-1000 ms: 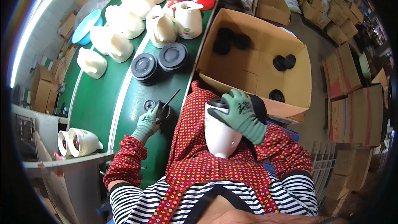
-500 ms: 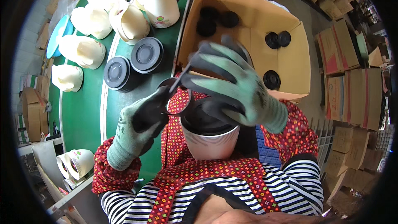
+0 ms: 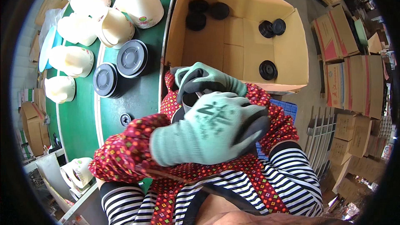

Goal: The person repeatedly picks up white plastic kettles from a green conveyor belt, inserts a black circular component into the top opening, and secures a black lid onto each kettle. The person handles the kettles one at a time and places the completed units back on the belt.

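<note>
My left hand [image 3: 218, 127], in a green glove with dark fingertips, lies across my lap with its fingers bent round something hidden beneath. It covers the place where a cream jug with a black top showed earlier. Just beyond it, my right hand [image 3: 200, 77] is closed, its dark fingertips over a grey curved piece [image 3: 189, 101]. Whether that piece belongs to the jug I cannot tell. A small black round part [image 3: 125, 119] rests on the green bench [image 3: 83, 118] to the left of my hands.
Two stacks of dark grey discs [image 3: 132, 57] stand on the bench, with several cream jugs [image 3: 143, 8] behind and left. Beyond my right hand is an open cardboard box [image 3: 233, 33] holding several black round parts [image 3: 268, 70]. Closed cartons [image 3: 362, 77] are piled at the right.
My left hand has swung right, across the jug, which is now hidden. My right hand has dropped toward the left and closed. The small black part on the bench has come into sight.
</note>
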A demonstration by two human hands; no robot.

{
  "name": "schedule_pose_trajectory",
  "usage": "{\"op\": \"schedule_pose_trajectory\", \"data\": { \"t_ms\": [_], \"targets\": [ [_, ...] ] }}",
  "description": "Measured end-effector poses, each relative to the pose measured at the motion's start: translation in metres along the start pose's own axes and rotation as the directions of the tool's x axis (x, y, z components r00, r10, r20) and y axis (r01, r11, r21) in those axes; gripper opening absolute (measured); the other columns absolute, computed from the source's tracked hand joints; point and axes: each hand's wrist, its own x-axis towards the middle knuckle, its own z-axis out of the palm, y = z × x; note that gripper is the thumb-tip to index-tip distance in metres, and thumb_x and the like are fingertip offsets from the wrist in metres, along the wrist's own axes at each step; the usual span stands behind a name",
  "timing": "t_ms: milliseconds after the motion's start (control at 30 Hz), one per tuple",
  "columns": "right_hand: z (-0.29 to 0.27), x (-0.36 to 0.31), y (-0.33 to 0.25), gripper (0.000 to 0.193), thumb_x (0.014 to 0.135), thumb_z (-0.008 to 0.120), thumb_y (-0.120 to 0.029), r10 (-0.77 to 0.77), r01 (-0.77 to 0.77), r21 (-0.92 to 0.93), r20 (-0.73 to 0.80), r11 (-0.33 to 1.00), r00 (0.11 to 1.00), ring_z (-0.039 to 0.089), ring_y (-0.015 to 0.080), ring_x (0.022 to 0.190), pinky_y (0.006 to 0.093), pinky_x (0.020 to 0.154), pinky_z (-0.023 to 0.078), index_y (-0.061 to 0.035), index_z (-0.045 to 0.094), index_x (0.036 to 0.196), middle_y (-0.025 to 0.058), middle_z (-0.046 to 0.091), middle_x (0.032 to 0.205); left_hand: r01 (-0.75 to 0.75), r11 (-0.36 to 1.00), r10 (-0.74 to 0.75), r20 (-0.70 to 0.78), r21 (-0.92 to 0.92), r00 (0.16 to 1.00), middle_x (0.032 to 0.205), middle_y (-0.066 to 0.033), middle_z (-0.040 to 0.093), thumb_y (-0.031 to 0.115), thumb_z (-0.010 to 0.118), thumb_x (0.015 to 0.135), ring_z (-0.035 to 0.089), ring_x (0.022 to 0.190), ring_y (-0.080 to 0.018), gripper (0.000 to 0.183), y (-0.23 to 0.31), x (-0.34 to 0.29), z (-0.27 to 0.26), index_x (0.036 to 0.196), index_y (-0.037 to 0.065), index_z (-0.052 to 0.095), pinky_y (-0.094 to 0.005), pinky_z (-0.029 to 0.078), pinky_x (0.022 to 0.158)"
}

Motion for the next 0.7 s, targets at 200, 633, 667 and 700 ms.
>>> {"op": "schedule_pose_trajectory", "data": {
  "t_ms": [200,633,667,700],
  "targets": [
    [0.014,-0.017,0.008,0.025,0.083,0.076,-0.020,-0.527,0.525,-0.344,0.095,0.779,0.845,0.058,0.0284,0.082,0.0406,0.079,0.047,0.0006,0.071,0.096,0.0113,0.063,0.089,-0.036,0.998,0.025,-0.188,-0.052,0.982,0.089,-0.0179,0.071,0.027,0.071,0.095,0.071,0.081,-0.0376,0.044,0.006,0.002,0.027,0.128,-0.001,0.064,-0.0475,0.054,0.078],
    [0.024,-0.038,0.035,0.025,0.094,0.066,-0.025,-0.389,0.217,-0.554,-0.212,0.803,0.896,0.061,0.0302,0.099,0.0441,0.091,0.044,-0.0039,0.072,0.106,0.0108,0.068,0.097,0.193,0.822,-0.186,-0.067,0.536,0.980,0.150,-0.0387,0.041,0.045,0.068,0.095,0.036,0.144,-0.0556,0.083,0.029,-0.006,0.014,0.151,-0.009,0.041,-0.0598,0.031,0.121],
    [0.026,-0.042,0.033,0.025,0.094,0.066,-0.025,-0.422,0.196,-0.620,-0.240,0.760,0.874,0.062,0.0307,0.100,0.0443,0.091,0.043,-0.0043,0.072,0.107,0.0109,0.069,0.098,0.252,0.830,-0.244,-0.081,0.497,0.966,0.152,-0.0387,0.039,0.040,0.069,0.093,0.035,0.145,-0.0558,0.083,0.024,-0.013,0.005,0.153,-0.008,0.038,-0.0595,0.031,0.121],
    [0.026,-0.045,0.032,0.026,0.094,0.066,-0.026,-0.448,0.171,-0.677,-0.257,0.716,0.856,0.062,0.0311,0.100,0.0445,0.092,0.043,-0.0046,0.072,0.108,0.0111,0.069,0.099,0.315,0.835,-0.306,-0.096,0.452,0.947,0.153,-0.0387,0.037,0.035,0.071,0.092,0.033,0.145,-0.0561,0.085,0.015,-0.020,-0.006,0.156,-0.007,0.034,-0.0592,0.031,0.122]
  ]
}}
